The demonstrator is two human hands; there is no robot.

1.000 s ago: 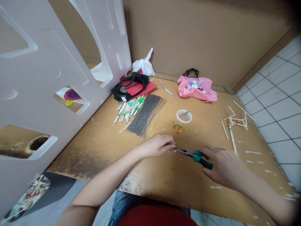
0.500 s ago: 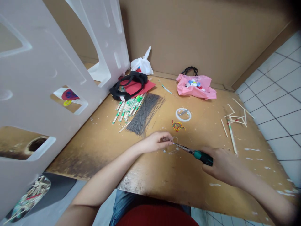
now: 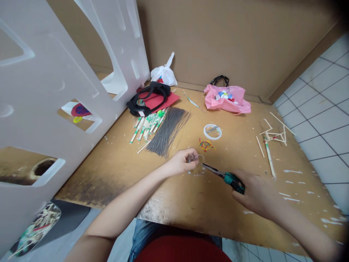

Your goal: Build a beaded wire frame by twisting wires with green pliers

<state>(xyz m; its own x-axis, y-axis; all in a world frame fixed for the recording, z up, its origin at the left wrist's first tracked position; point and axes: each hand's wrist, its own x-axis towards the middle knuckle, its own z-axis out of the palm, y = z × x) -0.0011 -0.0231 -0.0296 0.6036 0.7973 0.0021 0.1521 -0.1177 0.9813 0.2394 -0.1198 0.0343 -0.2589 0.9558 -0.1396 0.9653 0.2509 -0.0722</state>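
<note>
My left hand is closed in a pinch on a thin bent wire, which loops out past the fingertips above the table. In my right hand are long-nose pliers with dark green and black handles. Their tip points left and sits close to the wire; whether the jaws touch it I cannot tell. Beyond my hands lie a small tangle of red, yellow and green bands and a white ring with thin pieces inside it.
A bundle of grey wires and paper-wrapped chopsticks lie left of centre, near a black headset strap. At the back is a pink bag of colourful caps. A stick frame lies right; a white plastic panel stands left.
The plier tip has drawn slightly away from my left fingertips. My left hand has shifted slightly up and left, still pinching the wire.
</note>
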